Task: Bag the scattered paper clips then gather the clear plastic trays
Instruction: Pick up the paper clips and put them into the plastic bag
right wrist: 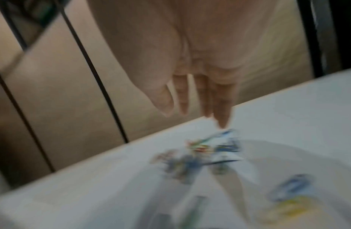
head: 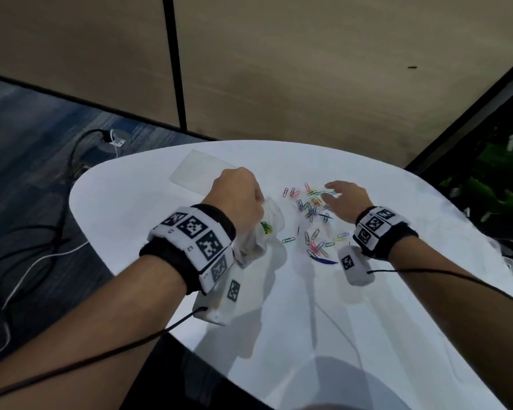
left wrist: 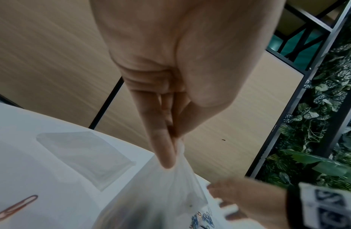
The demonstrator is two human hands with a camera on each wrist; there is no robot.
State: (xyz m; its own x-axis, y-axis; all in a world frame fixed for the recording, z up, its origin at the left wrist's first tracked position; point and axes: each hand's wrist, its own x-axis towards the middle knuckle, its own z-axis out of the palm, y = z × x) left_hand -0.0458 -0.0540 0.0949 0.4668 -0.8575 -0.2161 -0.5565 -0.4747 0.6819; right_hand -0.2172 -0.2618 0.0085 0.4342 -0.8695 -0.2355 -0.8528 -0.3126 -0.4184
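My left hand [head: 240, 193] pinches the rim of a thin clear plastic bag [head: 261, 229] and holds it up above the white table [head: 160, 202]; the left wrist view shows the fingers [left wrist: 165, 153] closed on the bag [left wrist: 161, 193]. A few clips lie inside the bag. Coloured paper clips [head: 311, 202] are scattered at the table's middle, with a second cluster [head: 319, 244] nearer me. My right hand [head: 342, 196] hovers over the far pile, its fingers [right wrist: 221, 108] straight and pointing down. A clear plastic tray [head: 196, 176] lies flat beyond my left hand.
The table's far curved edge lies just behind the clips. Cables [head: 42, 255] trail over the blue carpet at left. Beige wall panels [head: 308, 69] stand behind, and green foliage [head: 492, 179] is at right. One loose pink clip [left wrist: 15, 207] lies beside the bag.
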